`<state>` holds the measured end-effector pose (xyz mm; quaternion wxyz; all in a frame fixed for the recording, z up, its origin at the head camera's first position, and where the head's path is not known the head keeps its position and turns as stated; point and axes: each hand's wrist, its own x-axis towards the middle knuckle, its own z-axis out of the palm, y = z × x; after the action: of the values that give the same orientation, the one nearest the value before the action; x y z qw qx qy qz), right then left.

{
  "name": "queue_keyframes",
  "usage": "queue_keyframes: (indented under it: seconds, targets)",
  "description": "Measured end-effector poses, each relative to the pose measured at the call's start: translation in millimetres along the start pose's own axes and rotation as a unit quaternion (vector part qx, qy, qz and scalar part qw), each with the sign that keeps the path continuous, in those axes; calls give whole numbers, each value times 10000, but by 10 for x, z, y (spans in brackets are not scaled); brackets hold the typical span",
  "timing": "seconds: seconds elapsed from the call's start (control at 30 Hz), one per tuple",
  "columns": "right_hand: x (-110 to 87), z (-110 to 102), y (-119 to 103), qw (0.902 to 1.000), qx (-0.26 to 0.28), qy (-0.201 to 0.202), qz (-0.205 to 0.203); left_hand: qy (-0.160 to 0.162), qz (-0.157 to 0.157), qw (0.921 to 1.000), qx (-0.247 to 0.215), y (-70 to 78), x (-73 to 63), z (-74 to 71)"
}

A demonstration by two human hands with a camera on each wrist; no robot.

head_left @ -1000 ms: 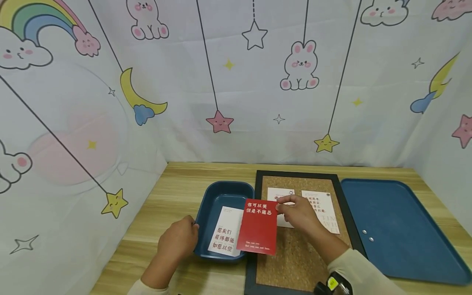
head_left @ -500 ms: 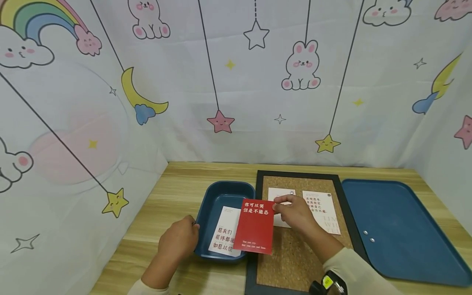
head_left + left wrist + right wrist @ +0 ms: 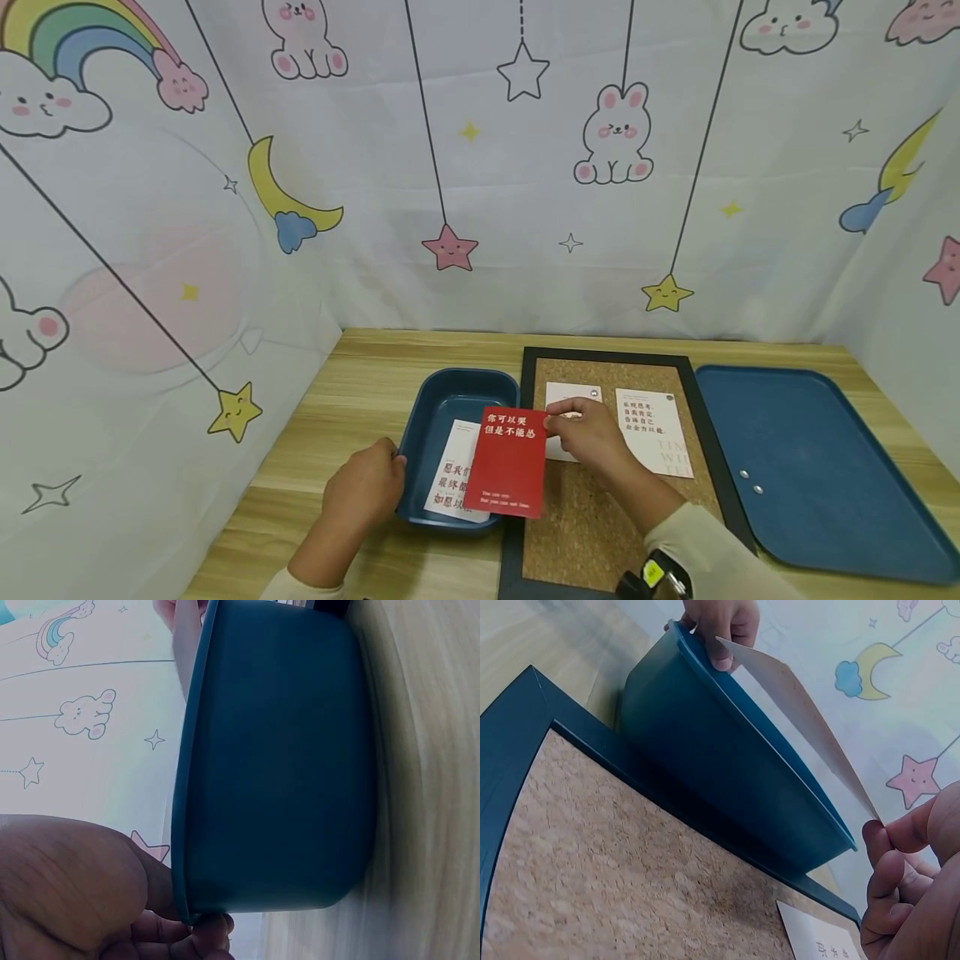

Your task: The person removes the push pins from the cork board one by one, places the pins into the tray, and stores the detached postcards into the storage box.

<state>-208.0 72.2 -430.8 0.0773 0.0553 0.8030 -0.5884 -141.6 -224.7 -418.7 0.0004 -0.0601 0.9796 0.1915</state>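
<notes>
My left hand [image 3: 366, 487] grips the left rim of a deep blue plastic tub [image 3: 468, 382], thumb inside and fingers beneath the lip in the left wrist view. A white card [image 3: 448, 483] printed with red characters lies in the tub. Between thumb and fingertips, my right hand [image 3: 592, 437] pinches a red card [image 3: 506, 462] by its upper right edge. That card, white lettering facing up, overlaps the tub's right rim and part of the white card. From the right wrist view, its pale underside [image 3: 806, 712] slants above the tub's opening.
Right of the tub lies a black-framed cork board [image 3: 592, 533]. A white card [image 3: 654, 433] is pinned on it, and another white card [image 3: 562, 450] sits partly behind my right hand. At far right, a flat blue tray [image 3: 817, 467] holds two small silver pins [image 3: 751, 482].
My right hand has carried the red card a little to the left, over more of the white card in the tub. The left hand keeps its hold on the rim.
</notes>
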Motion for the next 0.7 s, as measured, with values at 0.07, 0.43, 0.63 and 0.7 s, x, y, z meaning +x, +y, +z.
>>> queue_keyframes:
  seconds: [0.07,0.43,0.63,0.7]
  targets:
    - [7,22,-3,10000,-19,8,-4,-3,0,10000,2,-5,3,6]
    - [32,105,-11,10000,-85,-4,4,-15,-9,10000,18,-11,5,10]
    - [46,144,-12,10000,-38,-21,40,-3,-16,10000,28,-8,9,7]
    - [51,163,-11,10000,-24,-24,37,-6,-18,10000,30,-9,12,8]
